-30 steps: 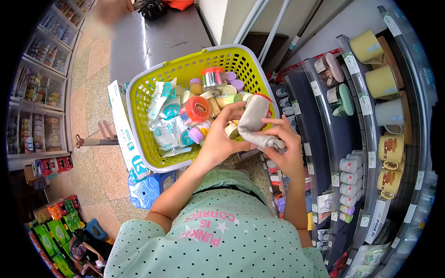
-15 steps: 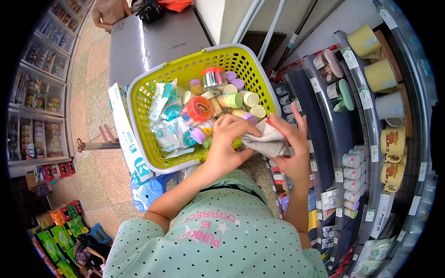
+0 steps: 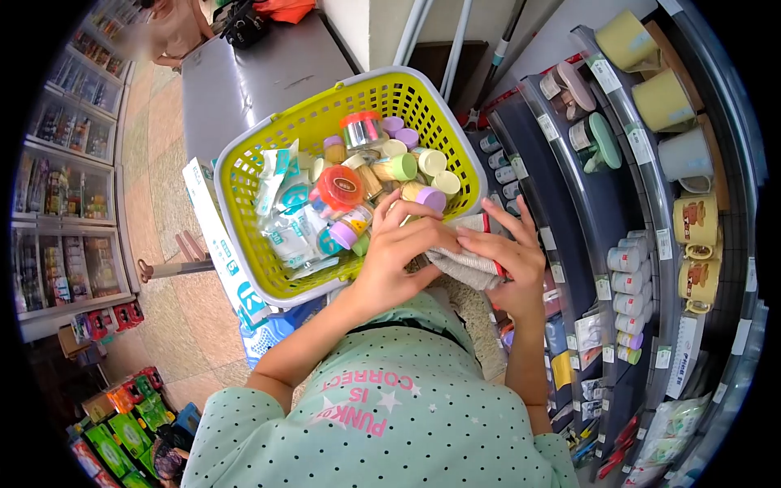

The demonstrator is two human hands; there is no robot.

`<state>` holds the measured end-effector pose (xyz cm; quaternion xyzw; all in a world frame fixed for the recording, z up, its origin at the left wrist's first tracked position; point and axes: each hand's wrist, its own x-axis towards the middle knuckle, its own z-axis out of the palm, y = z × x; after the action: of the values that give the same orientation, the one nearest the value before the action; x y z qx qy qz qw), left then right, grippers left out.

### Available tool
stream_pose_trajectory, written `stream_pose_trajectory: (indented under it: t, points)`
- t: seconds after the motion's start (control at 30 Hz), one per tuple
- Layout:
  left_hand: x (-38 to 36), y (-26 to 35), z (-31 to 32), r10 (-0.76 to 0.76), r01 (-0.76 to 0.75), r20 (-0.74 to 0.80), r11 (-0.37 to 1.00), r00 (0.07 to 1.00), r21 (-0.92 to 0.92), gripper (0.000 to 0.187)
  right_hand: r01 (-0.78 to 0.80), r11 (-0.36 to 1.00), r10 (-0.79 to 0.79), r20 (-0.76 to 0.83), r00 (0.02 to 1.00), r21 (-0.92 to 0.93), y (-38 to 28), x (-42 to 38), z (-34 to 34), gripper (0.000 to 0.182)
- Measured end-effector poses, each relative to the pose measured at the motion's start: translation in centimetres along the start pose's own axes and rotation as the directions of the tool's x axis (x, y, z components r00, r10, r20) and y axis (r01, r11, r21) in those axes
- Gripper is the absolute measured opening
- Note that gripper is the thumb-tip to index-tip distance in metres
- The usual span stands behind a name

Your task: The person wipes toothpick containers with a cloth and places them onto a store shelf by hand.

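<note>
A folded grey cloth with a red edge (image 3: 472, 267) is held in front of my body, just past the near right corner of the basket. My left hand (image 3: 399, 254) is closed on its left side, fingers over the top and thumb below. On the right side my right hand (image 3: 517, 264) pinches it, some fingers stretched upward. Beyond my hands is a yellow-green basket with a grey rim (image 3: 285, 122). It holds several small jars of toothpicks with coloured lids (image 3: 399, 167), an orange-lidded jar (image 3: 340, 189) and clear plastic packets (image 3: 297, 240).
A shelf rack (image 3: 529, 195) with mugs (image 3: 667, 102) and small bottles (image 3: 626, 282) stands close on my right. A long white box (image 3: 220, 236) leans along the basket's left side. Behind lies a grey table (image 3: 244, 85); another person (image 3: 175, 37) is at the far left.
My right hand has moved in toward the left, its fingers now lying across the cloth near my left hand. The red edge has turned toward the right. The view has shifted slightly.
</note>
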<state>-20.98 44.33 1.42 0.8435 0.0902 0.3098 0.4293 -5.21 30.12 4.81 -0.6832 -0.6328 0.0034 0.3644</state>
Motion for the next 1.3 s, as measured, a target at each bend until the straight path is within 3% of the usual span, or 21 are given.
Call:
stream_pose_trajectory:
  t: [0.13,0.3,0.6,0.8,1.0,1.1,1.3]
  points:
    - [1.1,1.0,-2.3,-0.078,0.061,0.081,0.98,0.994,0.19,0.045,-0.056,0.998,0.054,-0.09,0.994,-0.025,0.6,-1.1,-0.2,0.035]
    - [3.6,-2.2,-4.8,-0.153,0.065,0.173,0.899,0.973,0.433,0.04,-0.153,0.988,0.155,-0.182,0.971,0.026,0.4,-2.4,-0.7,0.035]
    - [10.6,-12.6,-1.4,0.064,-0.264,0.465,0.888,0.883,0.378,0.053,-0.104,0.991,0.08,-0.236,0.968,-0.088,-1.1,-3.3,-0.5,0.038]
    - [11.7,-14.9,0.9,-0.076,-0.21,0.523,0.86,0.849,0.465,0.059,-0.083,0.988,0.041,-0.297,0.954,-0.131,-2.0,-3.8,0.4,0.035]
    - [11.6,-14.9,2.0,-0.011,-0.352,0.548,0.757,0.836,0.551,0.057,-0.089,0.986,0.036,-0.34,0.94,-0.142,-2.8,-3.7,1.2,0.028]
    - [11.7,-14.3,2.3,-0.071,-0.342,0.557,0.723,0.827,0.6,0.057,-0.082,0.984,0.023,-0.336,0.942,-0.161,-3.0,-3.7,1.1,0.026]
    - [11.5,-14.5,2.3,-0.041,-0.36,0.551,0.716,0.834,0.599,0.057,-0.066,0.987,0.009,-0.353,0.935,-0.148,-3.0,-3.6,1.4,0.023]
